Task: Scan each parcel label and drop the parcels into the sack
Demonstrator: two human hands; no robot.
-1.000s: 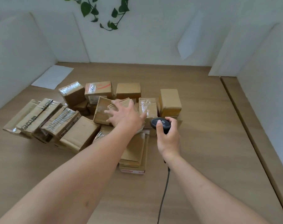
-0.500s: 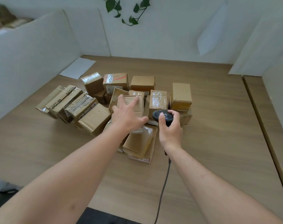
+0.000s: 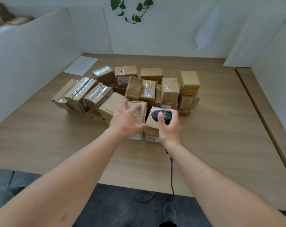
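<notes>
- Left arm stretched forward, bare forearm angled in from the lower left; left hand [image 3: 128, 121] palm down with fingers spread apart, thumb splayed out toward the right.
- Fingertips [image 3: 137, 106] laid flat on the top of a cardboard box [image 3: 139, 112], not curled round it; palm covering the near edge of that box.
- Right arm reaching straight ahead; right hand [image 3: 169, 128] wrapped round a black scanner [image 3: 161, 116], thumb pressed across its rounded top, other fingers curled over the far side.
- Scanner: smooth, dark, dome-shaped; thin black cable [image 3: 171, 174] trailing back from under the wrist.
- Just below the scanner-holding fingers, a small brown box [image 3: 152, 122] beside the touched one.
- Beyond both sets of fingertips, a heap of parcels [image 3: 170, 90]: brown corrugated card, boxy, many bound in shiny clear tape, some with printed labels.
- All lying on a pale wood-grain table [image 3: 220, 128].
- Sack not visible.
</notes>
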